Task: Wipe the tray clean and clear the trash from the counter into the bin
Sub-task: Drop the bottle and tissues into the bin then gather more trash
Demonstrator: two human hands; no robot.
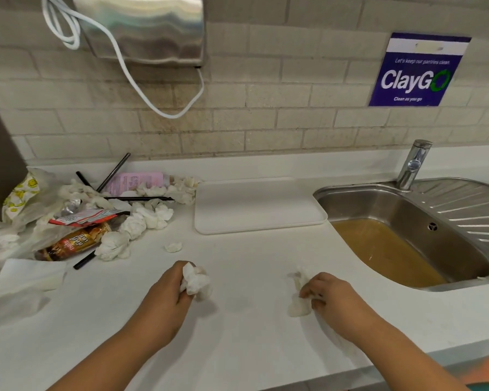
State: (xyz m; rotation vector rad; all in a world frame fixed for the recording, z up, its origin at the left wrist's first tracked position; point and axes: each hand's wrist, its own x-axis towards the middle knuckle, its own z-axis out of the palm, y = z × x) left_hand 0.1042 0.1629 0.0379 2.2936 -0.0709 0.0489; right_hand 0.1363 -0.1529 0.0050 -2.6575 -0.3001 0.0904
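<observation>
Tray (254, 207) looks wiped already. Left hand (167, 297) fingers clutching tissue wad (196, 282), right hand (333, 300) pinching another tissue (297, 304) on tabletop (237, 334). Trash pile (91, 218) untouched, bin not visible.

Two bare arms come up from six o'clock. The left hand (168, 292) and the right hand (332, 299) wear no gloves or rings. At five o'clock, a bit of orange and teal clothing (483, 373) peeks in.

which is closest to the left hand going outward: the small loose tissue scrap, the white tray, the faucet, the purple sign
From the left hand:
1. Small tissue scrap, on the counter just beyond it.
2. White tray, farther back, toward the right.
3. Faucet, behind the sink, far right.
4. Purple sign, up on the wall.
</observation>
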